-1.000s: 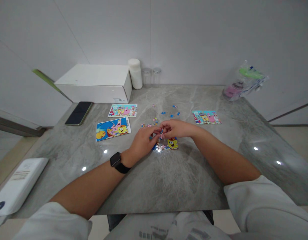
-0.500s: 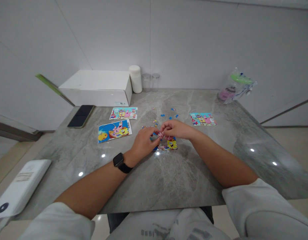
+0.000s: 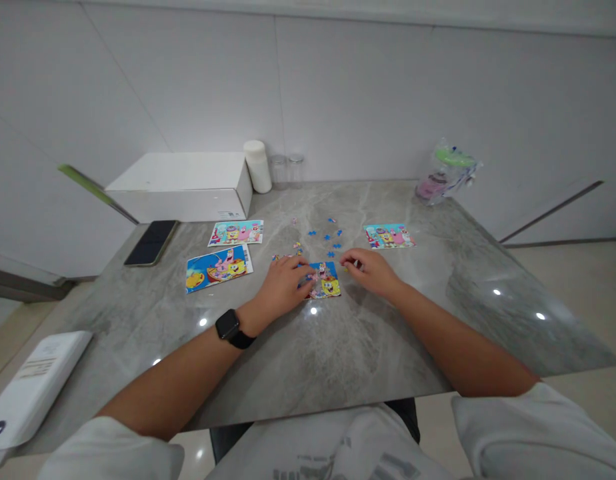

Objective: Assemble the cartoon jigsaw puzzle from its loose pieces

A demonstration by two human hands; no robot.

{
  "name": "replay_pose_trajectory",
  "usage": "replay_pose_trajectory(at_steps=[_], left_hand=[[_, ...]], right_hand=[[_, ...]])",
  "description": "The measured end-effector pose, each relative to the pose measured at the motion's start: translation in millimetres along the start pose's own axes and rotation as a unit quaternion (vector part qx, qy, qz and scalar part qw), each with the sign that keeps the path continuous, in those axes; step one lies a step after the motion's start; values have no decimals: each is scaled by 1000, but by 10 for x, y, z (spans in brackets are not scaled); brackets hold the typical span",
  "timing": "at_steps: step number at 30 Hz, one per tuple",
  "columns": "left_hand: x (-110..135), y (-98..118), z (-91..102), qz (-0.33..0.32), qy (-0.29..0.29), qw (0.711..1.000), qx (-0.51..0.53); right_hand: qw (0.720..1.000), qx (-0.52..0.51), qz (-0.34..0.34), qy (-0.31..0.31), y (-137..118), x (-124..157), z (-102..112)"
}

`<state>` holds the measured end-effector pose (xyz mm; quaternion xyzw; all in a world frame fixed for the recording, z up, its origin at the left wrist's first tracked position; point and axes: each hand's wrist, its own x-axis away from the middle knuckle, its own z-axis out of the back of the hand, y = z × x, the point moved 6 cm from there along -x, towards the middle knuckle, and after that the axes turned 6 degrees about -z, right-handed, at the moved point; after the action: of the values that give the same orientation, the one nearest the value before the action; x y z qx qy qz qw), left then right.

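A partly assembled jigsaw puzzle (image 3: 330,287) with a yellow cartoon face lies flat on the grey table. My left hand (image 3: 287,285) rests at its left side, fingers spread and the tips on the puzzle, covering part of it. Just off the right edge, my right hand (image 3: 372,272) is low over the table with thumb and fingers pinched. A small yellowish puzzle piece (image 3: 345,269) shows at those fingertips, mostly hidden. Loose blue puzzle pieces (image 3: 327,237) are scattered beyond the puzzle, and yellow-pink pieces (image 3: 298,248) lie past my left fingers.
Left of the puzzle lie a blue picture card (image 3: 219,268) and a light-blue picture card (image 3: 237,233); a similar card (image 3: 390,236) is on the right. Further out are a phone (image 3: 151,243), a white box (image 3: 178,187), a white bottle (image 3: 258,167) and a bagged cup (image 3: 443,177).
My hands have parted: the right one moved away rightward from the puzzle, uncovering its upper part. The left fingers have spread out on the puzzle. The whole view has shifted slightly.
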<state>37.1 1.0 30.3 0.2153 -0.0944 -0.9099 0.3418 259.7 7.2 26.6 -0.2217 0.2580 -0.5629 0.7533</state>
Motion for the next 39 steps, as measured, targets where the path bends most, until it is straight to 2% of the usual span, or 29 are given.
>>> replay_pose_trajectory(at_steps=[4,9,15,23,32,39], left_hand=[[-70,43,-25,5,-33,999,-39],[-103,31,-107,15,-34,998,-53],[-95,21,-198,12,-31,999,-42],[-104,70,-145,15,-33,998,-45],[-21,109,-146,-42,-33,998,-35],[-24,150,-182,-43,-52,997,-31]], right_hand=[[996,19,86,33,-56,52,-91],[988,43,144,20,-136,84,-198],[986,74,149,-3,-165,99,-274],[985,84,151,-21,-171,105,-325],[985,84,148,-27,-129,111,-347],[984,79,156,-29,-174,113,-322]])
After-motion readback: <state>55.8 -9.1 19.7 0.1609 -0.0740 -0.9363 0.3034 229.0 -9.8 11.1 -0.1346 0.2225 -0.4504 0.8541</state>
